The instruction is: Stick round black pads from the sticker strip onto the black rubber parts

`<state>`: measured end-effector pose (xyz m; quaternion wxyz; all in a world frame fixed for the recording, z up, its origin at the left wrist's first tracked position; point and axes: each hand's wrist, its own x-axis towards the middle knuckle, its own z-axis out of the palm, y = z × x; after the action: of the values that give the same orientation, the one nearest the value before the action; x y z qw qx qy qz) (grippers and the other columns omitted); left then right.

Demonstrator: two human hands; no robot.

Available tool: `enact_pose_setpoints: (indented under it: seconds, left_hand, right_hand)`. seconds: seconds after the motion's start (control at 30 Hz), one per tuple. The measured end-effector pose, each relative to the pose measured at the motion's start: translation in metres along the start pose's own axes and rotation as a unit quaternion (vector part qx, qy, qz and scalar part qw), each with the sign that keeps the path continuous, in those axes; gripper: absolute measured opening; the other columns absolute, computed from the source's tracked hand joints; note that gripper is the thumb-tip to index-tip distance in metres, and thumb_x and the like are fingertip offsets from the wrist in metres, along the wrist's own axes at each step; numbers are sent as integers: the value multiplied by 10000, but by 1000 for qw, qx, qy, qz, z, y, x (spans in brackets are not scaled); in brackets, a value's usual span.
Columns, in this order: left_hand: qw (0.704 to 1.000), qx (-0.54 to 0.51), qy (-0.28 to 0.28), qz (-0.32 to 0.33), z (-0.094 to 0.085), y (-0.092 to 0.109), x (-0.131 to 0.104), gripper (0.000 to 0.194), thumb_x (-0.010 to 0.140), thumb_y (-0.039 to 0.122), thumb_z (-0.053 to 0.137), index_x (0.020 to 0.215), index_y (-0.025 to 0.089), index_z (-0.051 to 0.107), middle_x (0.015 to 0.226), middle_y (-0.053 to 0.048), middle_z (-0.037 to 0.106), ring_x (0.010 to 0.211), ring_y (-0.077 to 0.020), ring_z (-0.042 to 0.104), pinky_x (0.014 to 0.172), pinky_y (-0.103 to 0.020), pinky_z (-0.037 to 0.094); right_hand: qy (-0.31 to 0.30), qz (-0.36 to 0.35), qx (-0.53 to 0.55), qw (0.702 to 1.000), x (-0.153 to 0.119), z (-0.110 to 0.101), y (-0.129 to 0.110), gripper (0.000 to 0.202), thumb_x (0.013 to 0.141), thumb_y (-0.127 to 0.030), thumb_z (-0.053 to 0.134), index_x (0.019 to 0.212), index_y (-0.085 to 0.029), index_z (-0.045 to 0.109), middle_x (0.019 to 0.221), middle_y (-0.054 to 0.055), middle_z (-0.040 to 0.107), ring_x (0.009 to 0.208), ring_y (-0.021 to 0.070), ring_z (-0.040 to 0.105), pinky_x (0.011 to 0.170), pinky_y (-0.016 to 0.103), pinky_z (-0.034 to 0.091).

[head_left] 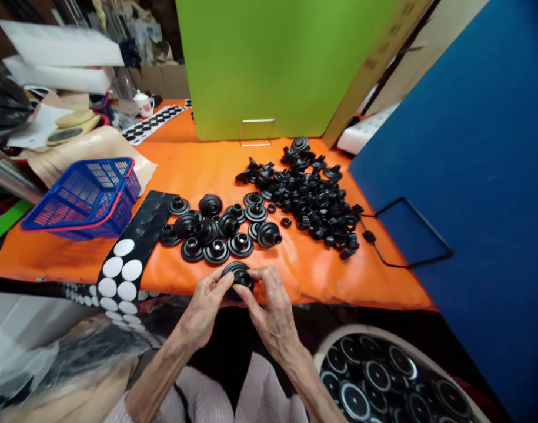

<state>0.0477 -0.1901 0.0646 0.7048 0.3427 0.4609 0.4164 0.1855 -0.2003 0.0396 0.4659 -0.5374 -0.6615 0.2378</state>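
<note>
While my head view looks down on the orange table [176,270], I have a round black part [239,275] between both hands at the near edge, and I take it as the centre of my clock. The fingers of my left hand [207,302] are closed on its 9 o'clock side, thumb on top; those of my right hand [273,305] grip it from 3 o'clock, the thumb at its lower side. I see its stepped rings facing up, but I cannot tell what lies under it.

From 11 to 12 o'clock, just beyond my fingertips, I see a loose group of similar discs [216,251], several with their hubs upward and others tilted or overlapping. At 2 o'clock a heap of small black pieces [317,200] spreads across the table, a few lying apart near the discs. Toward 9 o'clock a black strip with white dots [131,270] runs over the near edge, and the blue basket [92,200] sits at 10. The green panel [269,70] stands at 12 o'clock, the blue panel [484,176] at 2 to 3. Down at 4 o'clock, a round tub [326,346] holds more black ringed discs.
</note>
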Motion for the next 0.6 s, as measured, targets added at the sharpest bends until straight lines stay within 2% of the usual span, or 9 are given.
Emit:
enact_pose_setpoints:
  seconds: [0.07,0.13,0.2,0.27,0.33,0.37,0.47,0.6]
  left_hand:
    - [994,98,8,39,-4,24,12,419,843,432,591,1137,137,639,1103,-109,684,923,-223,646,718,-305,554]
    - [966,227,43,117,-7,53,33,434,856,426,555,1189,153,604,1107,-101,680,906,-224,650,707,-312,548]
    - [904,373,86,191,-10,79,60,371,885,389,496,1157,165,615,1083,-92,689,935,-226,647,795,-334,527]
    - [820,524,116,199,-12,97,88,335,912,342,433,1120,181,639,1090,-93,696,1019,-237,631,906,-356,480]
    - [753,624,129,164,-15,106,113,344,925,312,391,1102,189,659,1102,-101,699,1070,-245,618,945,-356,453]
    - [733,650,132,149,-18,108,122,351,926,303,382,1094,188,668,1105,-108,699,1079,-248,616,943,-350,453]
    - [706,680,145,134,-27,109,140,356,907,264,388,1087,178,683,1129,-126,685,1102,-257,605,945,-346,453]
    - [665,712,182,135,-32,110,150,384,866,194,391,1139,148,657,1179,-165,626,1158,-291,560,998,-400,416]
  right_hand:
    - [-24,20,14,999,19,-17,10,224,886,-394,565,1042,-235,545,949,42,642,885,204,633,776,345,542]
    - [-17,54,-25,998,44,-36,26,251,919,-406,502,1070,-210,542,984,58,643,896,195,636,798,333,535]
    - [11,65,-145,987,72,-49,47,228,953,-340,422,1032,-175,558,1004,91,616,904,192,623,825,322,511]
    - [-4,64,-241,968,96,-53,68,243,949,-237,374,1066,-152,569,1055,123,585,908,199,609,809,321,492]
    - [-31,64,-279,958,112,-49,85,274,920,-174,377,1110,-143,571,1082,140,567,841,201,601,721,316,478]
    - [-40,65,-284,956,116,-46,91,275,907,-163,391,1110,-145,576,1077,140,567,800,198,595,670,307,462]
    - [-57,69,-309,947,120,-36,100,234,892,-158,410,1037,-161,594,1041,128,568,769,196,580,583,278,399]
    - [-64,59,-309,947,117,-34,102,223,913,-172,375,1000,-171,581,1023,117,565,797,196,582,578,265,384]
